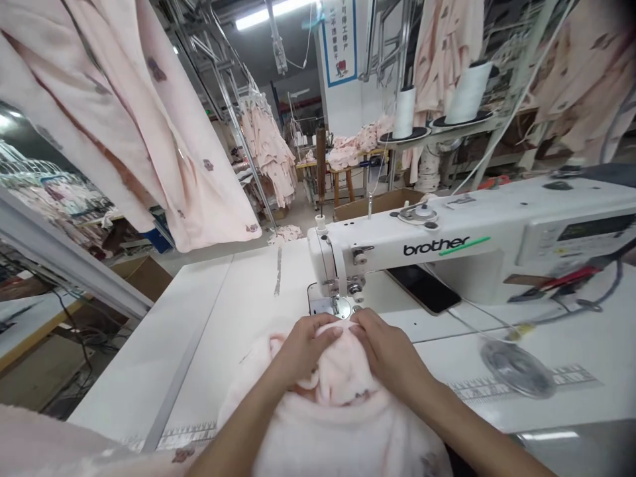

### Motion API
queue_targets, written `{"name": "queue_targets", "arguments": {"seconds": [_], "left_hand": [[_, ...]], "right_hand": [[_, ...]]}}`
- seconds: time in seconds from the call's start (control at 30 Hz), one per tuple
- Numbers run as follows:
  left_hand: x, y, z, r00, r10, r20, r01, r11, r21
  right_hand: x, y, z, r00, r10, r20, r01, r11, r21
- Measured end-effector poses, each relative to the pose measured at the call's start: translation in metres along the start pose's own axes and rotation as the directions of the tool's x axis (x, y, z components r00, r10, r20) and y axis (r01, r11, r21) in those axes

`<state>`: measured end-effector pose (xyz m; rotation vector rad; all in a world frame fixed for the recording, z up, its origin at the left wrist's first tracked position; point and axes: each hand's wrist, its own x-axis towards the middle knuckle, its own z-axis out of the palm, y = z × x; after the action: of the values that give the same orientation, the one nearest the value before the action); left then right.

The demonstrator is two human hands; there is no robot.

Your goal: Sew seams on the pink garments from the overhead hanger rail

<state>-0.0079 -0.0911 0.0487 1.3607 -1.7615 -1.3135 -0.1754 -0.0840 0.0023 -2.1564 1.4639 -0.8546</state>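
Note:
A pale pink, fluffy garment (342,371) with small dark motifs lies bunched on the sewing table, its near part spilling toward me. My left hand (309,348) pinches its far edge between thumb and fingers. On the other side of that edge, my right hand (375,338) grips the fabric too, thumb on top. Both hands sit just in front of the needle and presser foot (342,305) of a white Brother sewing machine (422,238). Whether the fabric edge lies under the foot, I cannot tell.
A phone (427,288) with a cable rests under the machine arm. Red-handled scissors (561,281) hang against the machine's right side. A clear round dish (517,368) sits on the table's right. Pink garments (199,152) hang at upper left; thread cones (405,112) stand behind.

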Motion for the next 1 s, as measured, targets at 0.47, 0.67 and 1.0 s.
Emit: {"name": "queue_targets", "arguments": {"seconds": [0.47, 0.67, 1.0], "left_hand": [[0.056, -0.053, 0.002, 0.992, 0.021, -0.127, 0.032, 0.914, 0.405], [0.070, -0.052, 0.001, 0.974, -0.035, -0.223, 0.143, 0.859, 0.492], [0.080, -0.049, 0.008, 0.947, -0.074, -0.312, 0.230, 0.835, 0.500]], "right_hand": [[0.052, 0.033, 0.015, 0.947, 0.262, 0.185, -0.262, 0.965, -0.024], [0.067, 0.033, 0.019, 0.906, 0.388, 0.168, -0.382, 0.922, -0.067], [0.071, 0.032, 0.016, 0.900, 0.416, 0.129, -0.404, 0.908, -0.112]]}}
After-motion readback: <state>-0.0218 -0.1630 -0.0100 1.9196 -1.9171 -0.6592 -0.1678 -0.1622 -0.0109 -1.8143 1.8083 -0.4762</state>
